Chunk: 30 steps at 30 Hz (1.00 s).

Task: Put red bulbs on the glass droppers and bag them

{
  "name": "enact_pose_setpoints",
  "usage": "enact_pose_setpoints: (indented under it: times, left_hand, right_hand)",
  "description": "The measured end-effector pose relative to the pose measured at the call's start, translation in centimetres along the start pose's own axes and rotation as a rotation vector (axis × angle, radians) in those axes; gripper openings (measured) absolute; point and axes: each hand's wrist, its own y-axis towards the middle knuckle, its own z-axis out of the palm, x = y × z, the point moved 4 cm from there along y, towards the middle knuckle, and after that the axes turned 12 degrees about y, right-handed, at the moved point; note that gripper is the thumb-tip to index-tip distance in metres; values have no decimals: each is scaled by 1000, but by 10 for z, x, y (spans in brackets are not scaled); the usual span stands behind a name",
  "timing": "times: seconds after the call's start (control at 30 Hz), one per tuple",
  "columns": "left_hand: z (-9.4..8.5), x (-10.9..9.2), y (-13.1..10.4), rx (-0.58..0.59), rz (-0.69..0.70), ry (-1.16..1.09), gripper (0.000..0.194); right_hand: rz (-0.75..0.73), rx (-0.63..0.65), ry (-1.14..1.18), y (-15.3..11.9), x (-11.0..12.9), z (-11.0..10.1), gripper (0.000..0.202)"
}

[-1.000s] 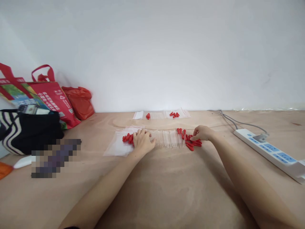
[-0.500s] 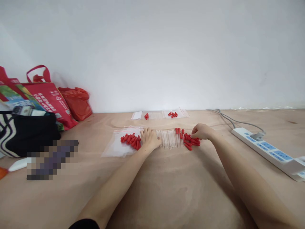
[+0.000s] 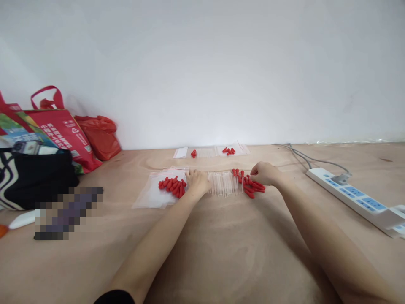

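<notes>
A row of thin clear tubes (image 3: 223, 184) lies side by side on the wooden table, and a few at its right end carry red rubber bulbs (image 3: 237, 172). My left hand (image 3: 198, 181) rests palm down at the row's left end with its fingers apart, covering some tubes. To its left, a pile of loose red bulbs (image 3: 172, 186) lies on clear zip bags (image 3: 148, 196). My right hand (image 3: 265, 173) is over a second group of red bulbs (image 3: 254, 187), fingertips pinched together beside them; what they hold, if anything, is hidden.
Near the wall lie flat clear bags (image 3: 206, 153) with more tubes and red bulbs. A white power strip (image 3: 354, 198) with a grey cable is at the right. Shopping bags (image 3: 69, 131), a black bag (image 3: 38, 177) and a blurred-out dark object (image 3: 71, 213) are at the left.
The whole view has shifted slightly. My right hand has moved a little left toward the capped tubes; my left hand stays over the row's left end.
</notes>
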Motion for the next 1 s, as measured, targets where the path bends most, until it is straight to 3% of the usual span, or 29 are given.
enact_pose_setpoints:
  times: [0.17,0.27,0.4,0.57,1.0]
  left_hand:
    - [-8,5,-5,-8,-42,74,16]
    - [-16,10,-17,-39,-1,67,20]
    - [-15,25,-46,-75,127,20,16]
    - [-7,41,-81,-308,332,-185,19]
    - [3,37,-82,-306,391,-238,25]
  right_hand:
    - [-89,-64,28,-2,14,11,16]
    - [-252,-180,173,-6,28,25,12]
    - [-501,-302,429,-16,47,61,8]
    - [-708,-348,500,-36,58,97,9]
    - [-851,-300,482,-45,57,102,19]
